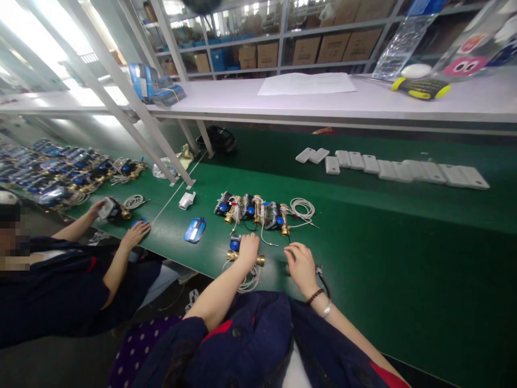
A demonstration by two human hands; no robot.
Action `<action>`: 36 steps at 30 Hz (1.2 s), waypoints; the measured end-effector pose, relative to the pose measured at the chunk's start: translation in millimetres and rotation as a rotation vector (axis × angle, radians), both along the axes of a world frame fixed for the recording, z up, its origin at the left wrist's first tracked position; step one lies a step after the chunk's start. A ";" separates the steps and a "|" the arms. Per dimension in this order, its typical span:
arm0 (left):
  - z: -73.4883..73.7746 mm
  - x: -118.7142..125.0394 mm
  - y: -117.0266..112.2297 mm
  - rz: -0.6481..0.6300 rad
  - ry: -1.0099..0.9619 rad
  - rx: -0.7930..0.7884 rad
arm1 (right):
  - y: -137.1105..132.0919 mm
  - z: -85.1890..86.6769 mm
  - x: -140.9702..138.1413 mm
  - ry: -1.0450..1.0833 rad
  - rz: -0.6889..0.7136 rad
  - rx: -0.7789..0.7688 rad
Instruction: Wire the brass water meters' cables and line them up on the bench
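My left hand (249, 249) is closed over a brass-bodied meter (234, 245) with a blue round part, close to the bench's front edge. The hand hides much of the meter, and its coiled pale cable (249, 281) lies beneath my wrist. To the right, my right hand (301, 264) has thumb and forefinger pinched together. A thin dark line shows at those fingertips, too fine to name. Beyond my hands stand three similar meters (273, 215) in a row, with white cables bundled on them. By my right wrist is a black cable (324, 283) with a small metal-looking end.
A blue card-like piece (194, 230) and a white plastic part (187, 200) lie to the left. White rectangular cases (388, 170) line the back under a shelf (315, 105), which holds a screwdriver (422, 88). At left, a co-worker's hands (136, 234) work beside many meters (60, 167).
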State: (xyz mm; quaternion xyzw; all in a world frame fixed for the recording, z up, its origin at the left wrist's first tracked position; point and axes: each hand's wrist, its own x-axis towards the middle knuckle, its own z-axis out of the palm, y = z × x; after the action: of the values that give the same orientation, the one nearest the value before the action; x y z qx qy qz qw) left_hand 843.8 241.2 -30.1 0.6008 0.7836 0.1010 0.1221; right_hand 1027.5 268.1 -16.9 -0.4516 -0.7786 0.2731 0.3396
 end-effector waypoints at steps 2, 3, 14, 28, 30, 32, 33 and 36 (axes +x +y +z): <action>8.9 -10.0 -8.4 0.012 -0.034 0.012 | 3.2 10.0 -2.2 0.075 -0.014 -0.058; 14.3 -15.6 -15.2 0.032 -0.053 0.033 | 3.8 13.2 -3.9 0.091 -0.022 -0.077; 7.8 -22.2 -74.9 0.308 -0.338 0.234 | -0.1 12.1 -66.0 0.244 0.135 -0.579; 3.6 -19.0 -76.1 0.329 -0.475 0.291 | -4.3 0.4 -96.9 0.040 0.195 -0.654; 4.3 -18.9 -76.0 0.329 -0.481 0.290 | -4.4 0.9 -97.0 0.016 0.189 -0.637; 4.7 -19.2 -75.6 0.329 -0.484 0.290 | -4.7 1.8 -96.8 -0.011 0.188 -0.615; 4.6 -19.4 -75.4 0.330 -0.484 0.291 | -5.1 2.7 -96.6 -0.024 0.189 -0.603; 2.8 -20.3 -75.0 0.331 -0.479 0.296 | -8.6 7.8 -95.6 -0.066 0.204 -0.548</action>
State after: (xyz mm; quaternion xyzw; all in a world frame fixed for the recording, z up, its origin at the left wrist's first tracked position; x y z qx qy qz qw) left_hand 823.5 166.1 -27.3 0.4355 0.7966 0.3707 0.1960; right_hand 931.9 259.4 -9.2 -0.4544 -0.7278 0.4911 0.1504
